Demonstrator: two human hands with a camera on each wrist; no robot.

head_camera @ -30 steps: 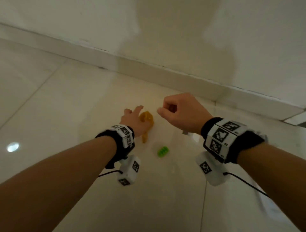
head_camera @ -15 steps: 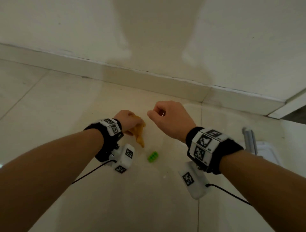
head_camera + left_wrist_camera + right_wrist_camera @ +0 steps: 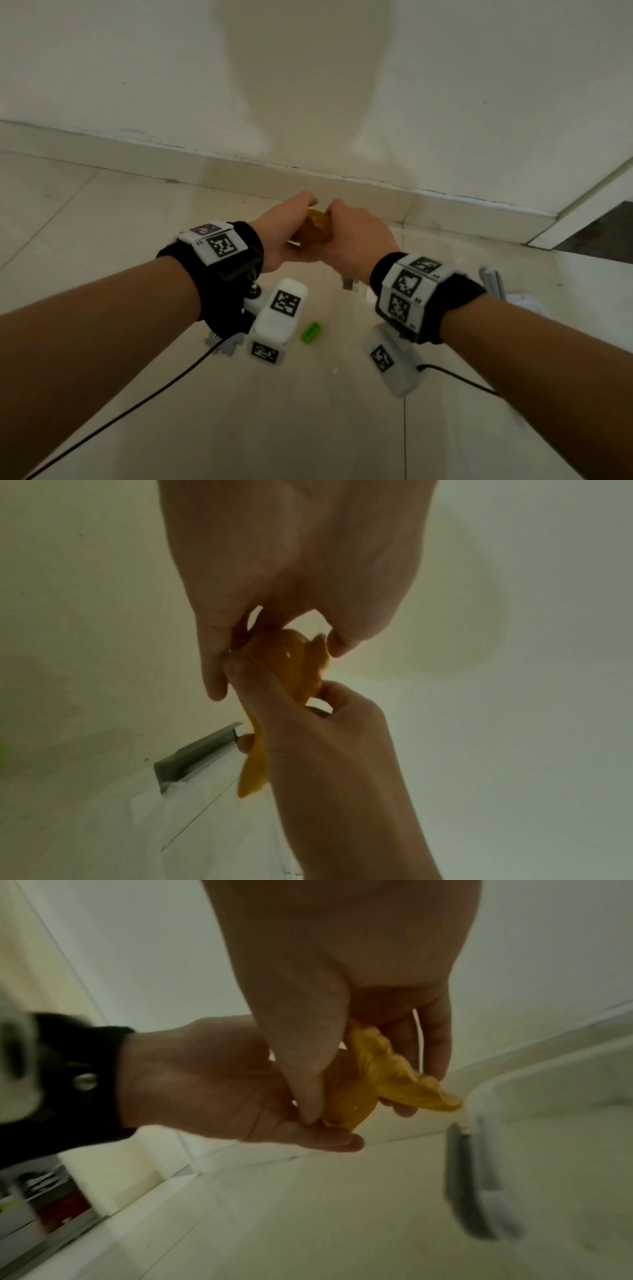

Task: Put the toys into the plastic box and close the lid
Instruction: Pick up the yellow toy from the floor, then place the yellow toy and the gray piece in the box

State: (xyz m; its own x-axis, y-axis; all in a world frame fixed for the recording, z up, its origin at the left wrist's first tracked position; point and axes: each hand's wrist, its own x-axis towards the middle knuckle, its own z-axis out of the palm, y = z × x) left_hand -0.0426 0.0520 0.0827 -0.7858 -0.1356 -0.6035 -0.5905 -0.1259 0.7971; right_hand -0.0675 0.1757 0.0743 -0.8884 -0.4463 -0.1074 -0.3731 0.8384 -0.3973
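Both hands meet on 1 orange toy (image 3: 317,224) above the floor (image 3: 308,428) near the wall edge: the left hand (image 3: 284,233) pinches 1 end, the right hand (image 3: 356,240) curls round the other, probably a handover toward the plastic box (image 3: 548,1123) at right. The green toy (image 3: 311,331) lies on the floor below.

An orange-yellow toy (image 3: 317,228), ridged and long-tailed, is held in the air between both hands, tail hanging down. A small green studded toy (image 3: 311,331) lies on the tiled floor below. The clear plastic box (image 3: 555,1123), grey latch on its side, stands to the right.
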